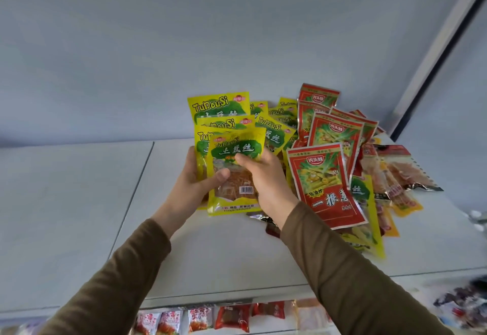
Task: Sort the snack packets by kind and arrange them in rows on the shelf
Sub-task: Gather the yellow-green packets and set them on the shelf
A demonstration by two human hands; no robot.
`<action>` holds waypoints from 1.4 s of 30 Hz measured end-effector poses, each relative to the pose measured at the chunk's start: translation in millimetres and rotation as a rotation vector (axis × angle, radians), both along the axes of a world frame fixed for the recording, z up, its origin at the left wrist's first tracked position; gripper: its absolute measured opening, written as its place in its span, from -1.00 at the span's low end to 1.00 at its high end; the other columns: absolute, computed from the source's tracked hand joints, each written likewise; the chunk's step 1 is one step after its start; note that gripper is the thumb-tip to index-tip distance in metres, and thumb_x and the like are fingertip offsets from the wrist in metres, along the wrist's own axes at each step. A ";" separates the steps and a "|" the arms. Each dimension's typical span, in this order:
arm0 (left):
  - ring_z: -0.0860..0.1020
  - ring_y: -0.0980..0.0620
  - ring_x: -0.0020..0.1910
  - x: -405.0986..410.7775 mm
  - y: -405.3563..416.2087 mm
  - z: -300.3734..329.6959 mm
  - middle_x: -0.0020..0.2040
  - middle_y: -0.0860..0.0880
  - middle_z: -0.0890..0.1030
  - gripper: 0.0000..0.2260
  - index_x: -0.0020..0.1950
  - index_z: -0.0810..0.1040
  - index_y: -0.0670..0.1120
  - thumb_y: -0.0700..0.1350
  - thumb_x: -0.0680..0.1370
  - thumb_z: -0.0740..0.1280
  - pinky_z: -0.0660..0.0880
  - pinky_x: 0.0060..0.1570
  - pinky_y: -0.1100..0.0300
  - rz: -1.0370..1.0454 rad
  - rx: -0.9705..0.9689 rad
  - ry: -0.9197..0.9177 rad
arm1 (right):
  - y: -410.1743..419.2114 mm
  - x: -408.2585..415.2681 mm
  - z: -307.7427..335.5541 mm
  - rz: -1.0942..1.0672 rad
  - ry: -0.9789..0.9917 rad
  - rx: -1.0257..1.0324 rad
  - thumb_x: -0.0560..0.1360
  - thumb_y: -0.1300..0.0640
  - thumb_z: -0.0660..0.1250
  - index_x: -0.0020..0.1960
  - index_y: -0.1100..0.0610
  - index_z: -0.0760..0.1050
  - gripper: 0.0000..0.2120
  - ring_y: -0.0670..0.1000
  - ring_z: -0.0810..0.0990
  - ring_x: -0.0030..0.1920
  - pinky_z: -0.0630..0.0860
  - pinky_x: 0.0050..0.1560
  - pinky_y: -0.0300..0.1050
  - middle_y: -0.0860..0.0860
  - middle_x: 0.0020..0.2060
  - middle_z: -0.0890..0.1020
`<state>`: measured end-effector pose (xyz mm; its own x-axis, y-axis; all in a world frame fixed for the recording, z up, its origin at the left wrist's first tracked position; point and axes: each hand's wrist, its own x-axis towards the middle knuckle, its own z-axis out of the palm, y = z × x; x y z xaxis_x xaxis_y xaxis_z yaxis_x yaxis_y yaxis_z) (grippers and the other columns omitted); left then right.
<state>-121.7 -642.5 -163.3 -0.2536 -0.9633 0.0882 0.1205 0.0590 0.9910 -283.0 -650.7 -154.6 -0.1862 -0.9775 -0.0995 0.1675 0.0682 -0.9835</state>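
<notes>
A stack of yellow-green TuDouSi packets [232, 176] stands upright over the white shelf top [224, 250]. My left hand [192, 184] grips the stack from the left, thumb across its front. My right hand [263, 176] pinches the front packet from the right, thumb on its green label. More yellow-green packets [274, 129] lean behind the stack. Red packets [329, 184] stand in a row to the right, the nearest one tilted toward me.
A loose heap of orange, yellow and clear snack packets [395, 184] lies right of the red row. A lower shelf [197, 319] under the front edge holds small red and white packets. The wall [210, 44] rises behind; the shelf's left panel [66, 203] is bare.
</notes>
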 end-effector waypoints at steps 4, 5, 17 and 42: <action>0.66 -0.18 0.17 5.9 2.9 -3.1 0.29 -0.16 0.63 -0.36 0.51 0.28 -0.02 -0.32 0.51 0.44 0.65 0.03 -0.04 -0.053 0.043 0.089 | 2.1 25.7 10.3 0.035 0.056 -0.115 0.53 0.18 0.42 0.39 0.05 0.40 -0.54 -0.12 0.59 0.20 0.58 0.23 0.01 -0.06 0.20 0.58; 0.69 -0.16 0.11 6.9 3.2 -3.5 0.24 -0.16 0.66 -0.35 0.52 0.28 -0.03 -0.32 0.50 0.42 0.65 -0.02 -0.01 -0.050 0.070 0.109 | 3.9 30.8 16.1 0.081 0.079 -0.146 0.56 0.22 0.38 0.36 0.05 0.41 -0.61 -0.17 0.61 0.16 0.59 0.21 -0.04 -0.09 0.15 0.61; 0.72 -0.14 0.00 39.0 -8.8 -11.4 0.24 -0.17 0.66 -0.45 0.48 0.40 -0.05 -0.21 0.50 0.40 0.67 -0.17 -0.06 0.078 0.254 0.294 | -30.8 -63.8 45.0 -0.045 1.492 -0.171 0.54 -0.28 0.28 0.50 0.15 0.27 -0.29 0.19 0.40 0.37 0.39 0.32 0.13 0.12 0.34 0.50; 0.65 0.04 -0.31 44.0 -21.3 -12.5 -0.25 -0.03 0.70 -0.82 -0.10 0.75 -0.11 -0.08 0.56 0.38 0.64 -0.23 0.17 -0.087 0.427 0.547 | -131.9 -31.8 17.0 -0.008 1.249 -0.010 0.50 0.13 0.40 0.46 0.16 0.18 -0.37 0.23 0.63 0.05 0.52 0.14 0.11 0.14 -0.01 0.63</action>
